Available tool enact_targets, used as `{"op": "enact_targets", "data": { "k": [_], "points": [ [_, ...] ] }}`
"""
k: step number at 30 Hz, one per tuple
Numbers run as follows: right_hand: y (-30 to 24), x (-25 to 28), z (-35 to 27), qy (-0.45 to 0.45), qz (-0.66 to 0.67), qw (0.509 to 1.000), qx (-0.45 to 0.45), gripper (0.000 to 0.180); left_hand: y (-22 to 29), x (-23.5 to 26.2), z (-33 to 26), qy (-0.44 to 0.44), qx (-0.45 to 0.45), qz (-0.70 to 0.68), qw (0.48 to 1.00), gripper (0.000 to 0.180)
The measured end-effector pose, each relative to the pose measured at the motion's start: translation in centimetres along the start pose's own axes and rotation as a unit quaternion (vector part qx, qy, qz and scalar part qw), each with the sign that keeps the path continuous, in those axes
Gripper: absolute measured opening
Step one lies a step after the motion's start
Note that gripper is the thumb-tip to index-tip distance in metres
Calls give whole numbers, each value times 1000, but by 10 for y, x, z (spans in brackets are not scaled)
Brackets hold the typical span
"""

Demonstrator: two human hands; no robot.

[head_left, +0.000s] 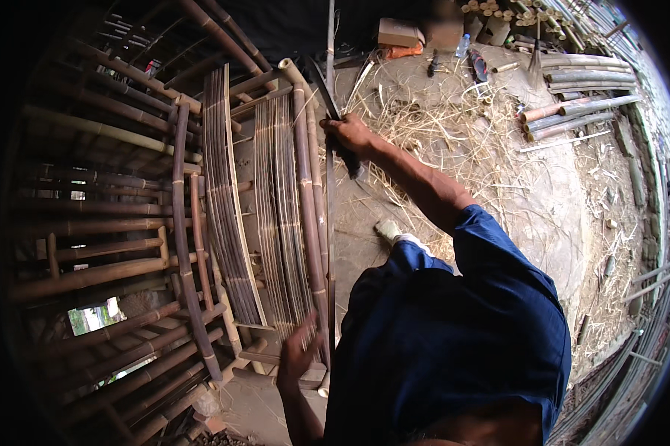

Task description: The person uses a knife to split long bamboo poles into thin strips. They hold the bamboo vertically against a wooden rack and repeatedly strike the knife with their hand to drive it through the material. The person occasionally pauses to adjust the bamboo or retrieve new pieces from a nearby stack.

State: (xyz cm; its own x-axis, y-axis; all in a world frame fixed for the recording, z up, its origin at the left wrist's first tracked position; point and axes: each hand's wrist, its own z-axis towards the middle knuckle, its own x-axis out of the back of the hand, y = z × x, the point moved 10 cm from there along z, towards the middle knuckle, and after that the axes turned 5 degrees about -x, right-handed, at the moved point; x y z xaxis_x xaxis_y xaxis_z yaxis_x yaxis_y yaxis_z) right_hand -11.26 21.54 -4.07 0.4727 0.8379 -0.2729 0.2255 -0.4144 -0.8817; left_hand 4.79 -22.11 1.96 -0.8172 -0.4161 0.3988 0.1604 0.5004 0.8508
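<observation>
A dark blade (323,92) slants across a long, narrow strip (330,201)

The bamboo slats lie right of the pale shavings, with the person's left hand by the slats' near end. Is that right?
Not quite: the head view shows the bamboo slats left of the pale shavings. The left hand is indeed by the slats' near end.

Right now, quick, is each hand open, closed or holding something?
Left hand: blurred beside the bamboo slats; its grip can't be told.
Right hand: closed around a dark, blade-like tool.
</observation>
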Motion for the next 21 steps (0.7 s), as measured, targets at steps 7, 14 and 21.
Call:
{"op": "enact_targets", "data": {
  "k": [7, 14, 21],
  "points": [
    [-25, 0, 55, -54, -226, 961, 150, 54, 46, -29, 324, 56, -110, -389, 913, 51],
    [44, 51, 42, -70, -582, 749, 307, 76, 17, -32, 423, 216, -6, -216, 952, 40],
    [19, 23, 59, -23, -528, 767, 363, 69, 28, 19, 421, 277, -106, -104, 949, 38]
  ]
}}
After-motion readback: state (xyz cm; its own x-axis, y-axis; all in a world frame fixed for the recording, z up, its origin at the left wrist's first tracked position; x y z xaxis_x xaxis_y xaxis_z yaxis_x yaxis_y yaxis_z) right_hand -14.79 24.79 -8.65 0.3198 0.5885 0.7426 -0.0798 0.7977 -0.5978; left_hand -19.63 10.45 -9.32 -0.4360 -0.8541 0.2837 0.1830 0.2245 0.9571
